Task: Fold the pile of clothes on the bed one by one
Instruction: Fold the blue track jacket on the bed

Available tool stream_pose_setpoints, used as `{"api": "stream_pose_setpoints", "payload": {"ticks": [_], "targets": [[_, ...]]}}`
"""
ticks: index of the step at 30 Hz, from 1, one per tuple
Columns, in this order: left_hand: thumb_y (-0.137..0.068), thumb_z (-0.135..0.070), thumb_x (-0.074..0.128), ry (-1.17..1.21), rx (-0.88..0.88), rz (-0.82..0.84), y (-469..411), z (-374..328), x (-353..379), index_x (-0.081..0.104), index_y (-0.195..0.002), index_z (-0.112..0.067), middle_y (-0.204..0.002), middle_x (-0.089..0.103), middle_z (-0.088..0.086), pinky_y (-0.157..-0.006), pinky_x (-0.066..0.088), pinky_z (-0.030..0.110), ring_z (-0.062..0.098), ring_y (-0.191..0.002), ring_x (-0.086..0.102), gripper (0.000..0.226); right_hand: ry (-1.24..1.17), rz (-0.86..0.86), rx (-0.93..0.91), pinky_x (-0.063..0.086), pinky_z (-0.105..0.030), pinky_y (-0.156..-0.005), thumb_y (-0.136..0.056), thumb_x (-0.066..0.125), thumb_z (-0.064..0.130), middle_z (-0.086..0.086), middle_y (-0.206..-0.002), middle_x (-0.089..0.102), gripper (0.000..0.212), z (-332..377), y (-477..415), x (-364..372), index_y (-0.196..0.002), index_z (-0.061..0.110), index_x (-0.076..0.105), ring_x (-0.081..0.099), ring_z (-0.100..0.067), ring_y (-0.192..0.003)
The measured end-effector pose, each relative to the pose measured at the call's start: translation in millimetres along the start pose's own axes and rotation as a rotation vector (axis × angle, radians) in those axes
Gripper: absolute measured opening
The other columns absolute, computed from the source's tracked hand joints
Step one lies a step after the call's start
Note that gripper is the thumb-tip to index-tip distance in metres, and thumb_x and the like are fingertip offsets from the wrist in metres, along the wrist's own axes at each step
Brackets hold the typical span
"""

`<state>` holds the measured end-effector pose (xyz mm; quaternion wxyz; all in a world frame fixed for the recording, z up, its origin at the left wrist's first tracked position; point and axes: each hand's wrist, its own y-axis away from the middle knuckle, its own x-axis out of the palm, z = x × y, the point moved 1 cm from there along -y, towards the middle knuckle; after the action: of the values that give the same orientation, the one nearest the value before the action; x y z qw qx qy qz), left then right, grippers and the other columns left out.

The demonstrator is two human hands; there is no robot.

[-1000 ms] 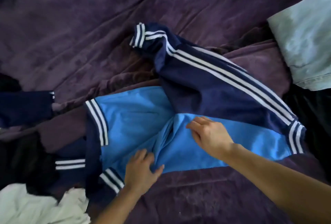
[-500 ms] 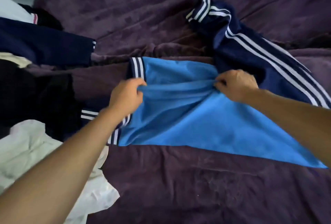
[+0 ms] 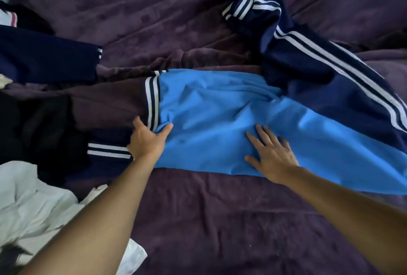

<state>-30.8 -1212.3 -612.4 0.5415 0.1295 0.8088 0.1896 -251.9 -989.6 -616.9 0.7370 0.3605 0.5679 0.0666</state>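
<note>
Smoothing step: pressing the track jacket (image 3: 220,109) flat on the bed (image 3: 198,219) ahead of a first fold; judged early, no fold visible in it.
Left hand (image 3: 147,140): open, fingers straight, thumb laid on the light-blue cloth, set against the striped hem band (image 3: 152,100) at its fingertips.
Right hand (image 3: 272,158): open, fingers spread, palm down on the blue panel near its close edge; well apart from the left hand.
Jacket place: under and between both hands, light-blue panel up, running off past the right hand.
Navy sleeve (image 3: 330,70): beyond the right hand, lying crooked, striped cuff (image 3: 240,4) bunched at the far end.
Next move, as a guess: reaching beyond the right hand to draw that sleeve straight and lay it across the panel, with the wrinkles between the hands pushed out first.
Striped navy part (image 3: 108,150): just outside the left hand, two white stripes showing; same jacket or another garment, cannot tell.
Pile: white garment (image 3: 33,197) beside the left forearm, black clothes (image 3: 33,125) outside the left hand, navy piece (image 3: 44,54) beyond them.
In the way: black clothes and white garment crowding the left-hand side, leaving little room to spread the hem; rumpled bed surface likely to carry creases into the fold.
</note>
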Motion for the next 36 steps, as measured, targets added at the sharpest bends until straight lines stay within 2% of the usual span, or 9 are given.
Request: {"api": "stream_pose_setpoints", "payload": {"ticks": [4, 10, 14, 17, 19, 22, 23, 27, 36], "targets": [[-0.071, -0.043, 0.078, 0.165, 0.062, -0.013, -30.6, 2.3, -26.7, 0.062, -0.081, -0.01, -0.081, 0.064, 0.008, -0.061, 0.045, 0.031, 0.028, -0.077, 0.062, 0.038, -0.062, 0.016, -0.048, 0.012, -0.044, -0.118, -0.092, 0.033, 0.066, 0.0, -0.162, -0.013, 0.077, -1.3, -5.3, 9.6, -0.154, 0.034, -0.001, -0.01, -0.018, -0.149], [-0.076, -0.038, 0.076, -0.259, -0.058, -0.099, -20.1, 13.8, -62.6, 0.049, -0.12, -0.004, -0.123, 0.053, 0.026, -0.086, 0.043, 0.049, 0.044, -0.112, 0.051, 0.063, -0.181, 0.13, -0.05, 0.022, -0.038, -0.115, -0.093, 0.047, 0.055, 0.004, -0.162, 0.01, 0.069, -19.5, 10.3, -13.4, -0.152, 0.033, 0.02, 0.009, -0.015, -0.148], [-0.075, -0.017, 0.073, -0.278, 0.484, -0.28, 17.2, -41.8, -41.6, 0.056, -0.123, -0.008, -0.123, 0.05, 0.023, -0.086, 0.04, 0.052, 0.044, -0.11, 0.047, 0.052, -0.493, -0.387, 0.0, 0.049, -0.038, -0.092, -0.09, 0.064, 0.027, -0.004, -0.121, 0.066, 0.028, -52.2, 7.5, -60.1, -0.116, 0.017, 0.068, 0.063, -0.026, -0.111], [-0.077, -0.014, 0.07, -0.243, 0.839, -0.161, 55.4, -92.4, 4.3, 0.068, -0.108, -0.01, -0.116, 0.056, 0.019, -0.085, 0.043, 0.049, 0.041, -0.107, 0.053, 0.031, -0.458, -0.748, 0.088, 0.049, -0.039, -0.085, -0.087, 0.066, 0.019, -0.01, -0.107, 0.068, 0.023, -95.3, -4.8, -101.7, -0.108, 0.012, 0.069, 0.063, -0.033, -0.1], [-0.083, -0.026, 0.067, -0.319, 0.913, -0.038, 72.4, -121.8, 40.6, 0.065, -0.118, -0.016, -0.127, 0.052, 0.017, -0.089, 0.041, 0.048, 0.039, -0.115, 0.049, 0.037, -0.399, -0.628, 0.23, 0.044, -0.043, -0.094, -0.088, 0.064, 0.027, -0.013, -0.122, 0.059, 0.036, -130.8, -19.5, -116.0, -0.122, 0.014, 0.061, 0.053, -0.036, -0.115], [-0.091, -0.051, 0.051, -0.499, 0.742, 0.183, 62.9, -146.4, 82.7, 0.031, -0.146, -0.033, -0.156, 0.018, 0.01, -0.108, 0.027, 0.05, 0.033, -0.142, 0.018, 0.062, -0.326, -0.165, 0.401, 0.045, -0.043, -0.097, -0.088, 0.062, 0.04, -0.014, -0.127, 0.058, 0.035, -172.3, -38.6, -118.6, -0.117, 0.019, 0.062, 0.053, -0.035, -0.116], [-0.091, -0.055, 0.048, -0.549, 0.678, 0.257, 53.1, -148.5, 93.9, 0.02, -0.149, -0.036, -0.159, 0.007, 0.008, -0.112, 0.022, 0.052, 0.032, -0.145, 0.009, 0.067, -0.306, -0.152, 0.408, 0.047, -0.042, -0.093, -0.088, 0.062, 0.042, -0.014, -0.12, 0.063, 0.029, -178.1, -44.8, -121.9, -0.108, 0.021, 0.065, 0.056, -0.036, -0.109], [-0.091, -0.056, 0.046, -0.65, 0.638, 0.382, 27.7, -149.4, 116.8, 0.008, -0.15, -0.04, -0.16, -0.004, 0.005, -0.115, 0.017, 0.053, 0.031, -0.147, 0.0, 0.072, -0.331, -0.563, 0.328, 0.047, -0.042, -0.083, -0.083, 0.063, 0.038, -0.016, -0.113, 0.065, 0.034, -175.9, -95.3, -167.0, -0.112, 0.021, 0.068, 0.058, -0.039, -0.104], [-0.091, -0.052, 0.051, -0.648, 0.614, 0.522, 8.4, -161.5, 117.4, 0.013, -0.149, -0.041, -0.16, -0.005, 0.007, -0.116, 0.017, 0.053, 0.032, -0.147, -0.005, 0.071, -0.72, -0.409, 0.34, 0.044, -0.034, -0.095, -0.077, 0.074, 0.046, -0.009, -0.128, 0.059, 0.068, -171.1, -262.3, -216.9, -0.131, 0.012, 0.05, 0.054, -0.029, -0.118]]}}
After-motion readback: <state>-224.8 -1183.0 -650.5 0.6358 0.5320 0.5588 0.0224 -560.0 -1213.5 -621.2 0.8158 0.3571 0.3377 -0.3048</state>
